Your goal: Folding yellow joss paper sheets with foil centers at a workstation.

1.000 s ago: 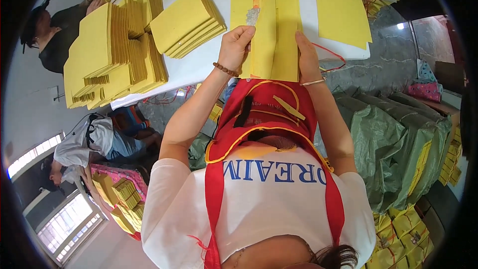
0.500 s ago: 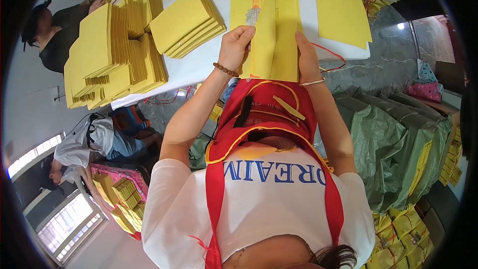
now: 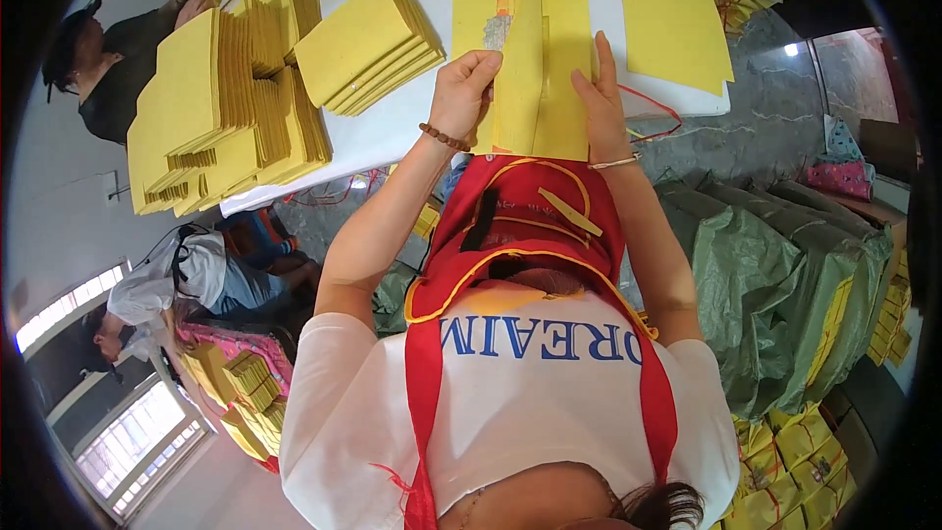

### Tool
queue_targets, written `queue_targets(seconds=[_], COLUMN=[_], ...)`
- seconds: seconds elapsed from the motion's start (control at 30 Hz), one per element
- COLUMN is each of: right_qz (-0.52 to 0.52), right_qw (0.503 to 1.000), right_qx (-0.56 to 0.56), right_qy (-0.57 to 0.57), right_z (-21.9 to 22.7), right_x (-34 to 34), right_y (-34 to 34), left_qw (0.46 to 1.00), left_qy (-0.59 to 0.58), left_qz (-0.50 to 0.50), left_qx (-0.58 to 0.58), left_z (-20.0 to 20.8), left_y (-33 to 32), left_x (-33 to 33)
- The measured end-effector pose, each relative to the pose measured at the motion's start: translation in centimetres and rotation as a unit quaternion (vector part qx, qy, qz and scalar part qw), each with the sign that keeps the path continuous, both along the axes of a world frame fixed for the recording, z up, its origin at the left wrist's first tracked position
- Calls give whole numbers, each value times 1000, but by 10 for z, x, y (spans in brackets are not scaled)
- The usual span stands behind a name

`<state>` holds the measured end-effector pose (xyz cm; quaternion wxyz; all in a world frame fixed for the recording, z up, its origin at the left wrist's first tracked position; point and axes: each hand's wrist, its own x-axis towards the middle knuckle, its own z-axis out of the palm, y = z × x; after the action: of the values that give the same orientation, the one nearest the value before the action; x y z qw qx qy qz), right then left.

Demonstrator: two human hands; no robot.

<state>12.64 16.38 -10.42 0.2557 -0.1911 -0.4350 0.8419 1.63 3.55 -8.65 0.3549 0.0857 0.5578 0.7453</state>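
The left hand pinches the yellow paper at upper centre, beside its raised leaf; the right hand is spread open at the right edge. A light pinch should avoid creases, and a flat right palm would steady that edge.

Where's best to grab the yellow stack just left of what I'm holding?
Probably take the yellow stack by its stepped near edge, from your side, pinching the layers: white tabletop shows before it, while other stacks crowd its left.
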Motion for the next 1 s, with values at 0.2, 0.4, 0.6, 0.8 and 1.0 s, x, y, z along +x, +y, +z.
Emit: queue_targets(seconds=[0.2,0.4,0.6,0.8,1.0], right_qz=[70,74,70,66,65], right_qw=[975,985,990,994,993], right_qx=[198,115,62,31,34], right_qy=[-67,-104,-104,-80,-91], right_z=[0,1,2,0,7], right_x=[6,6,4,3,3], right_y=[5,4,3,3,2], left_qw=[1000,1000,1000,1000,1000], left_qy=[-2,-4,-8,-8,-10], left_qz=[5,6,7,8,6], left_qx=[-4,-9,-9,-9,-5], left_z=[2,4,5,5,4], left_y=[-1,-1,-1,0,-1], left_x=[2,3,2,2,2])
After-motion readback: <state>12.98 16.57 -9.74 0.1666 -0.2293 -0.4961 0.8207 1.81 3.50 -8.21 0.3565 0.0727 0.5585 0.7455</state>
